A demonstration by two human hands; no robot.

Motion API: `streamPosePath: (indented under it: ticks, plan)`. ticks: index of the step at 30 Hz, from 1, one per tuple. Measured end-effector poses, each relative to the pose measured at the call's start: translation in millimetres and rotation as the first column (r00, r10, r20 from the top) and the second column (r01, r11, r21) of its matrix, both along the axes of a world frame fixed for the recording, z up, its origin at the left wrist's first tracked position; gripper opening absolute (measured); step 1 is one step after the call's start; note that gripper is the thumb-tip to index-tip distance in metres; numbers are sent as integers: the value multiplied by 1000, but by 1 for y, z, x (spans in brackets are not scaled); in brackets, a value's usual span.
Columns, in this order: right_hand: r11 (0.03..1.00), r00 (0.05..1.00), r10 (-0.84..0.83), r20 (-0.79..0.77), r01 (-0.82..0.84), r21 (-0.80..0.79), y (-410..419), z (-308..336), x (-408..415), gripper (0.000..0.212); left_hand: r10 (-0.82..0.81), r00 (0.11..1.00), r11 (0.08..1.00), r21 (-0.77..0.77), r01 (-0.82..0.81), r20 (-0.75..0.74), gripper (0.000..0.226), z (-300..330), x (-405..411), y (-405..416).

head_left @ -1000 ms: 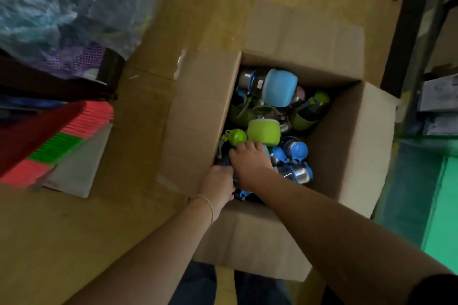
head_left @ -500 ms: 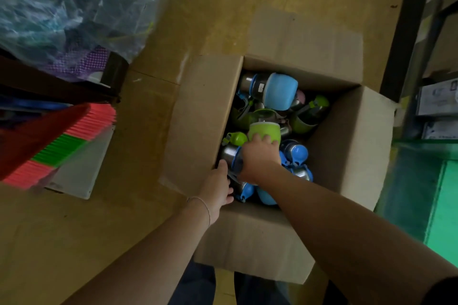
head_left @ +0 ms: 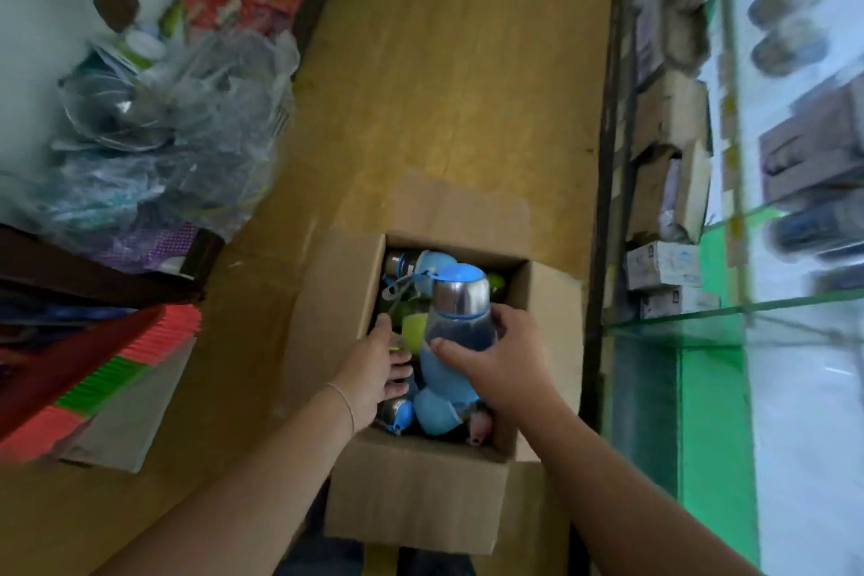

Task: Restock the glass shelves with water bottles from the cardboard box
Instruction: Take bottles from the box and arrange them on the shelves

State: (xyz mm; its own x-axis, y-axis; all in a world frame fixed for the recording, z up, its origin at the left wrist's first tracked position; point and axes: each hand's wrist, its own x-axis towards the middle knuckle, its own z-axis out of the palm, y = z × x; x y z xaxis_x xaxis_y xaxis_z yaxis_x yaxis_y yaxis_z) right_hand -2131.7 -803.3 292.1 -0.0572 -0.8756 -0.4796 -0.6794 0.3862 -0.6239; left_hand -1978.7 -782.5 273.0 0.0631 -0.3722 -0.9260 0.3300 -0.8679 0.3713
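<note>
With our right hand (head_left: pixel 502 369) curling its fingers (head_left: pixel 451 348) around the blue water bottle (head_left: pixel 456 332) above the cardboard box (head_left: pixel 421 496) and our left hand (head_left: pixel 374 369) reaching loosely open inside, we risk the smooth bottle slipping, or knocking the glass shelves (head_left: pixel 729 318).

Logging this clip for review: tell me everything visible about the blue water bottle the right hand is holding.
The blue water bottle stands roughly upright above the open cardboard box. It has a rounded blue cap, a shiny metal-looking collar, a clear dark midsection and a light blue lower body. The right hand wraps its middle, thumb across the front, fingers behind. A strap seems to hang from the cap. The left hand is beside it; contact is unclear.
</note>
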Motion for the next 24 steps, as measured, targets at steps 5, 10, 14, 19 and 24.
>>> streamPosePath:
  ticks: [5,10,14,19,24]
  plan:
    - [988,998,-45,54,52,-145,-15,123,-22,74,-76,997,983,-168,73,-13,53,103,-18,-33]
    - [935,994,-66,92,94,-342,-23,242,-44,52,-137,990,925,-360,122,-17,51,215,-39,-63]
    - [874,993,-94,76,119,-471,-27,330,-68,41,-218,975,847,-503,174,-31,51,304,-56,-78]
    - [781,989,-136,59,144,-608,-21,431,-104,45,-319,948,694,-677,243,13,51,412,-89,-81]
    - [685,967,-240,88,233,-690,-6,508,-150,45,-401,915,562,-781,272,30,53,491,-134,-78]
